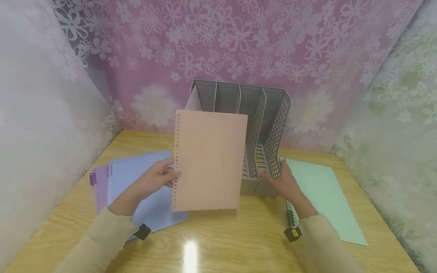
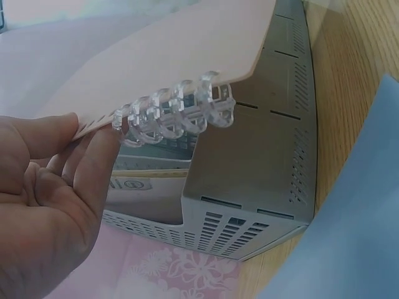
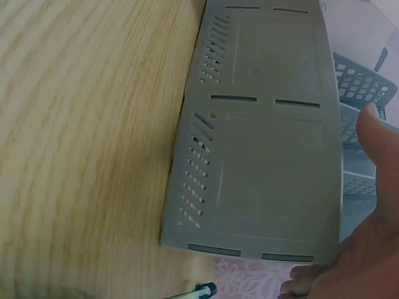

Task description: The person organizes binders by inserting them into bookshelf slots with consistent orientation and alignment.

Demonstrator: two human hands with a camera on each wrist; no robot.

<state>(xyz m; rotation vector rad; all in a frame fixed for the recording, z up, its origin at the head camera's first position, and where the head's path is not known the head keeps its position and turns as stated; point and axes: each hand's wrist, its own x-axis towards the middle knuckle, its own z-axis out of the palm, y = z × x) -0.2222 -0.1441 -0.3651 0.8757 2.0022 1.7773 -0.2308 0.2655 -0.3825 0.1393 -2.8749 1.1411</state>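
Observation:
My left hand (image 1: pixel 151 180) pinches a peach notebook (image 1: pixel 209 161) by its ring-bound left edge, thumb in front and fingers behind. The notebook is upright in front of a grey file rack (image 1: pixel 250 185) and covers much of its left half. Clear plastic rings (image 2: pixel 168 112) show along its spine in the left wrist view. At the rack's right front corner, my right hand (image 1: pixel 285 182) grips the side wall, its thumb on the inner side. A pale notebook (image 1: pixel 194 100) stands in the leftmost compartment, mostly hidden.
A blue notebook (image 1: pixel 153 208) overlaps a purple notebook (image 1: pixel 101 185) on the wooden table (image 1: pixel 218 246) at left. Right of the rack lies a mint-green notebook (image 1: pixel 324 197), partly under my right forearm. A flowered cloth (image 1: pixel 218 45) hangs behind.

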